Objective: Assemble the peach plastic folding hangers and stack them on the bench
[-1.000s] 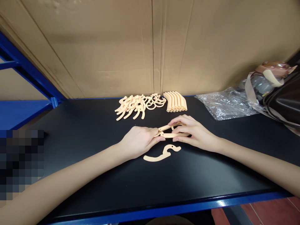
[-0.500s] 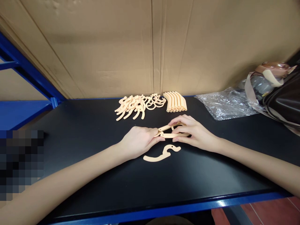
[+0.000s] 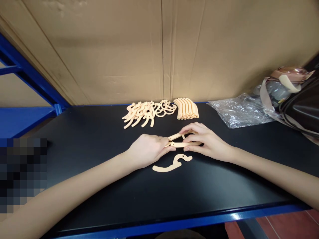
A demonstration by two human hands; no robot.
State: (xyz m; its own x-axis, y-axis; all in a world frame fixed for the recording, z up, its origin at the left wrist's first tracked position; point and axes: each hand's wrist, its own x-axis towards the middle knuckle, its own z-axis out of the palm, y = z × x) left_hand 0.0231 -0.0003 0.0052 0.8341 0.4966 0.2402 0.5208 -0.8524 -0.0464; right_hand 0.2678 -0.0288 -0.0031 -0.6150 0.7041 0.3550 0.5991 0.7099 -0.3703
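Observation:
Between my hands is a pale beige plastic piece with two long arms (image 3: 178,144) that spread apart in a narrow V. My left hand (image 3: 149,147) pinches its left end, where the arms come close together; the fingers cover the joint. With fingertips on both arms, my right hand (image 3: 201,139) grips the other end, and a thin curved part shows between them. A loose beige S-shaped hook piece (image 3: 165,168) with a small dark hole lies flat on the black table (image 3: 224,186), just below my hands.
Farther back lie a heap of curved hook pieces (image 3: 139,113), several thin curved rings (image 3: 160,112) and a neat stack of bent tubes (image 3: 186,108). A clear plastic bag (image 3: 239,111) and a dark bag (image 3: 305,103) are at the right. Cardboard (image 3: 112,49) stands behind.
The left end of the lower arm has shifted slightly within my left fingers. Both hands keep their hold in nearly the same place.

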